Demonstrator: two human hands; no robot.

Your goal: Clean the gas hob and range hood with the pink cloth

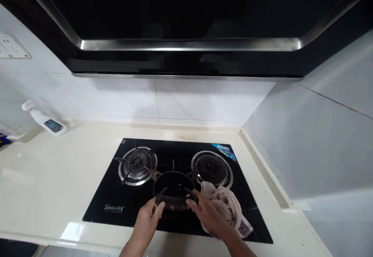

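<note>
Between my two hands is a dark round pan support, a ring with prongs, over the middle of the black glass gas hob. My left hand pinches its near left side, thumb towards me. On the near right side, my right hand grips the ring by a prong. A crumpled pinkish cloth lies on the hob beside my right hand, partly hidden by it. The right burner shows no support on it. A pronged support stands on the left burner.
A black range hood hangs low over the hob. At the far left a white spray bottle leans on the cream countertop. Tiled walls close off the back and the right side. A wall socket is at upper left.
</note>
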